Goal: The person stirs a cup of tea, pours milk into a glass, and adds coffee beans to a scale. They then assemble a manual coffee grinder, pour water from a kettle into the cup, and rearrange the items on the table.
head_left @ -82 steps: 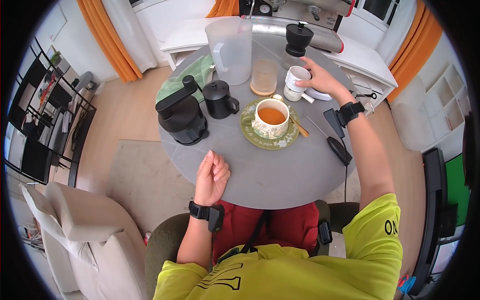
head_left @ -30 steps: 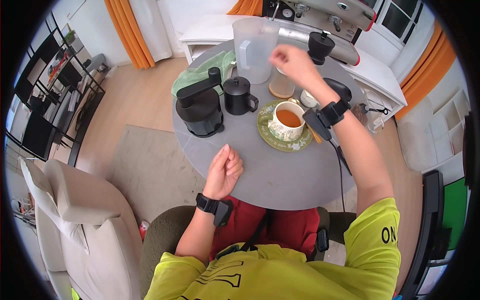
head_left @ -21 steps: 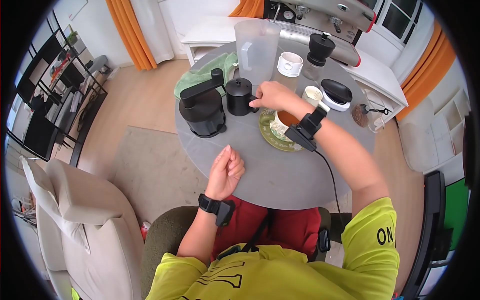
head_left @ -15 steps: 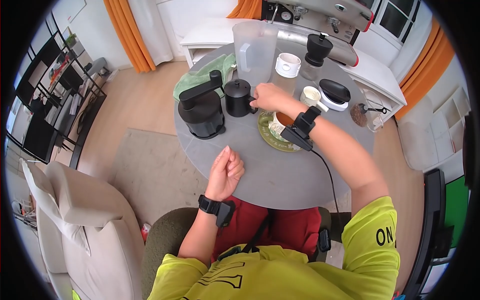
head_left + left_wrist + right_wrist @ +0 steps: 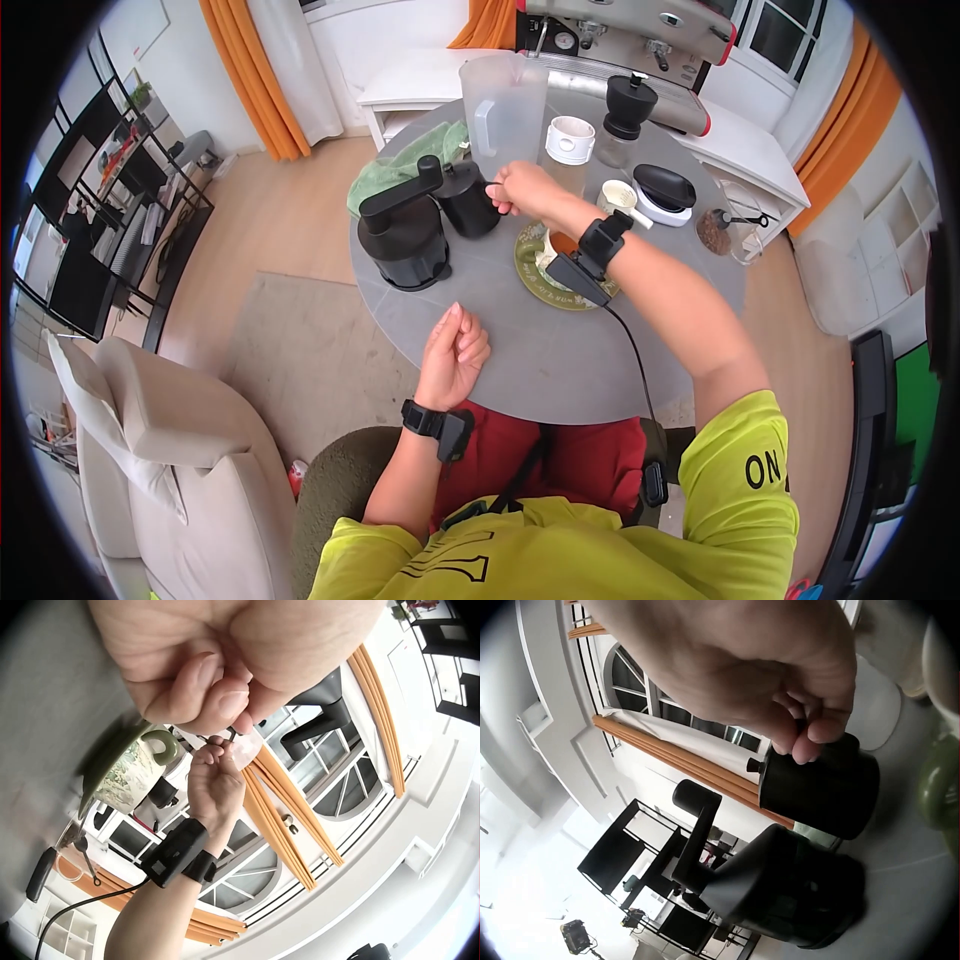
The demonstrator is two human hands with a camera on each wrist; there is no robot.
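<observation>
My right hand [image 5: 533,190] pinches the handle of a black lidded pot [image 5: 467,203], which leans slightly to the left. In the right wrist view, the curled fingers overlap the side of this pot [image 5: 821,787]. Below my right wrist, a patterned cup [image 5: 545,250] of orange-brown liquid stands on a green saucer [image 5: 540,290], partly hidden by the wrist camera. My left hand [image 5: 452,350] rests at the table's near edge, fingers loosely curled around nothing. Behind the right hand, a white cup-like piece [image 5: 570,140] sits on top of a glass jar [image 5: 567,178].
A black hand-cranked grinder [image 5: 405,240] stands left of the pot, with a green towel [image 5: 415,160] behind. Further back are a clear plastic pitcher [image 5: 505,115] and a black-topped grinder [image 5: 628,110]. Rightward stand a small white cup [image 5: 617,197] and a white scale [image 5: 662,207].
My right hand has set the white piece on the glass jar and moved left to the black pot's handle. The pot has just begun leaning. My left hand stays at the table edge.
</observation>
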